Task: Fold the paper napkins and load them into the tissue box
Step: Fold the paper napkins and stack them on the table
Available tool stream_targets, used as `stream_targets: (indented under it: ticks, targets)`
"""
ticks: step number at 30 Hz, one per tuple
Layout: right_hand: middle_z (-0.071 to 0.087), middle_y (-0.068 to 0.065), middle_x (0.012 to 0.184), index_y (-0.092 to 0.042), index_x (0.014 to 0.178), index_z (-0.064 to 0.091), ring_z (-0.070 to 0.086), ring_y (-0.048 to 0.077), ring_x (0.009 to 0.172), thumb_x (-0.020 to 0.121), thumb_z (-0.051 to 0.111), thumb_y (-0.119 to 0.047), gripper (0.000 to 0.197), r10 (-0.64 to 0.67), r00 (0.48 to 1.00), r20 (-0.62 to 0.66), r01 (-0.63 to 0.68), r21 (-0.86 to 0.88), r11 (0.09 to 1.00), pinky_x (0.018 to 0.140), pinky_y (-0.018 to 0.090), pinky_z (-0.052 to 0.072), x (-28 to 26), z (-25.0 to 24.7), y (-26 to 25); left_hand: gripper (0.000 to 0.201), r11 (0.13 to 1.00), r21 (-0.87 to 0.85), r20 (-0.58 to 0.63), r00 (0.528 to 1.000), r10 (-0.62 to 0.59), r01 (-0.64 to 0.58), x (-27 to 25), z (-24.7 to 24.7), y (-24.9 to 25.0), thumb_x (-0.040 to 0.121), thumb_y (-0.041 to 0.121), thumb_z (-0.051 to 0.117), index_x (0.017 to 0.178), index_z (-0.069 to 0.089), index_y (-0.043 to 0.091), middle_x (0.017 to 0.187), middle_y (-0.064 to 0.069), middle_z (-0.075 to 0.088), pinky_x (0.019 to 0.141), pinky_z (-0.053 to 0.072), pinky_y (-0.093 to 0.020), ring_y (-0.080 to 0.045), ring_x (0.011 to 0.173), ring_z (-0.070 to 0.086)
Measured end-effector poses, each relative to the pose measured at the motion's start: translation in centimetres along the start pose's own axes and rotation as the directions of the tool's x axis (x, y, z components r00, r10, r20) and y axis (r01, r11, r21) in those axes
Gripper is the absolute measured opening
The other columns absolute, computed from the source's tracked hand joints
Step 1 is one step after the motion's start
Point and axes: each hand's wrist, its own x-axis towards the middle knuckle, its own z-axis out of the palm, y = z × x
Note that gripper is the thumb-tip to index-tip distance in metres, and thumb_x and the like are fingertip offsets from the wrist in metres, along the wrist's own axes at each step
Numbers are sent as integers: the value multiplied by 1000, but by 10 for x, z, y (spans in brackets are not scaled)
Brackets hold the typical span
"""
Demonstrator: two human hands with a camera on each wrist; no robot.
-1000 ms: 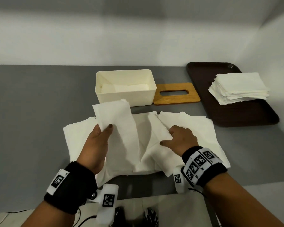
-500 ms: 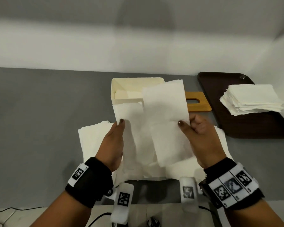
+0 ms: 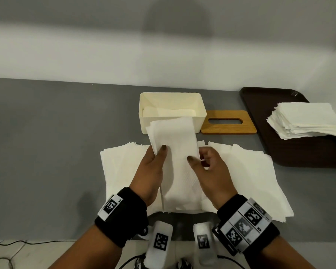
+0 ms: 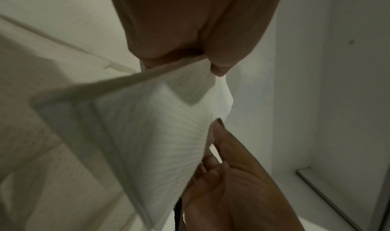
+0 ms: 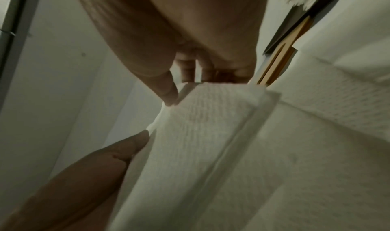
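Head view: the left hand (image 3: 150, 171) and the right hand (image 3: 209, 171) held one folded napkin (image 3: 175, 144) between them above the grey worktop (image 3: 47, 142). The left thumb lay on the napkin's top face near its left edge with the fingers tucked beneath; the right thumb pressed the top face near the right edge, and the right fingers curled round that edge. Under both hands lay the spread napkins (image 3: 250, 175), flat on the worktop. Just beyond the fingertips stood the open tissue box (image 3: 200, 121), with folded napkins lying in its bottom; the held napkin's far end overlapped the box's near wall in the picture. To the right of the box lay the wooden lid (image 3: 229, 129), and further right the dark tray (image 3: 299, 158) carried a napkin stack (image 3: 306, 119).

Left wrist view: the left hand (image 4: 196, 34) pinched the folded napkin (image 4: 152, 134) at its upper edge, thumb against fingers. The right hand (image 4: 219, 193) met the sheet's other edge lower down.

Right wrist view: the right hand (image 5: 179, 43) pinched the folded napkin (image 5: 200, 143) between thumb and fingers, and the left hand (image 5: 84, 176) touched its left edge. Beyond the fingers a strip of the wooden lid (image 5: 280, 63) showed.
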Motion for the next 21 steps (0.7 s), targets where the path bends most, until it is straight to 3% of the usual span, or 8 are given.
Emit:
stream_targets:
  ticks: [3, 5, 7, 9, 11, 14, 18, 21]
  targets:
    - [57, -13, 120, -27, 126, 53, 55, 2, 106, 97, 51, -38, 31, 72, 997, 36, -73, 36, 997, 92, 19, 42, 3, -3, -8, 27, 1000, -1, 52, 999, 11, -11, -3, -1, 2, 104, 28, 42, 123, 59, 24, 105, 13, 75, 68, 53, -10, -1, 93, 71]
    - [58, -23, 106, -42, 109, 53, 56, -14, 98, 101, 41, -38, 15, 105, 985, 134, -123, 139, 983, 84, 4, 40, 2, -3, -15, 29, 1000, 10, 83, 997, -9, 9, -4, 2, 3, 104, 27, 43, 127, 60, 22, 112, 8, 74, 78, 54, -16, -8, 103, 70]
    - [48, -34, 89, -44, 91, 45, 49, -34, 76, 104, 38, -31, 20, 73, 977, 201, -114, 200, 973, 66, -8, 36, 1, 1, -19, 31, 999, 29, 89, 996, -27, 25, -4, 5, 1, 103, 29, 45, 129, 59, 21, 118, 5, 72, 90, 52, -24, -13, 110, 68]
    - [43, -39, 93, -48, 95, 41, 44, -39, 75, 104, 38, -31, 19, 54, 969, 241, -108, 220, 970, 67, -10, 33, 1, 3, -17, 33, 997, 72, 92, 996, -13, 6, -3, 8, 0, 102, 31, 47, 130, 59, 20, 120, 3, 71, 96, 50, -31, -14, 112, 67]
    - [56, -33, 108, -46, 109, 48, 52, -26, 98, 98, 44, -47, 11, 46, 968, 245, -105, 233, 967, 88, 2, 39, 2, 3, -14, 33, 996, 92, 87, 996, 7, -15, -2, 11, -1, 102, 32, 48, 130, 60, 20, 120, 1, 71, 100, 51, -39, -18, 112, 67]
    - [68, -6, 121, -29, 128, 53, 66, 13, 111, 77, 66, -61, 62, 73, 959, 274, -148, 263, 953, 96, 41, 53, 4, -2, -6, 32, 1000, 10, 63, 998, 26, -27, 2, 10, 4, 103, 29, 46, 128, 61, 15, 118, -5, 72, 95, 54, -41, -24, 109, 69]
    - [75, 3, 111, -13, 116, 67, 71, 20, 103, 81, 77, -21, 37, 136, 892, 430, -215, 139, 967, 96, 46, 54, 2, -16, 7, 33, 995, -60, 14, 997, 77, -76, 13, 3, 17, 102, 28, 48, 129, 59, 13, 120, -8, 71, 90, 56, -39, -27, 111, 68]
    - [76, 6, 107, -10, 111, 70, 72, 22, 102, 82, 74, -11, 29, 158, 885, 438, -230, 117, 966, 98, 47, 53, 8, -31, 11, 27, 991, -3, 2, 991, 137, -137, 24, -11, 28, 101, 22, 50, 126, 60, 19, 120, -5, 70, 84, 59, -39, -22, 107, 69]
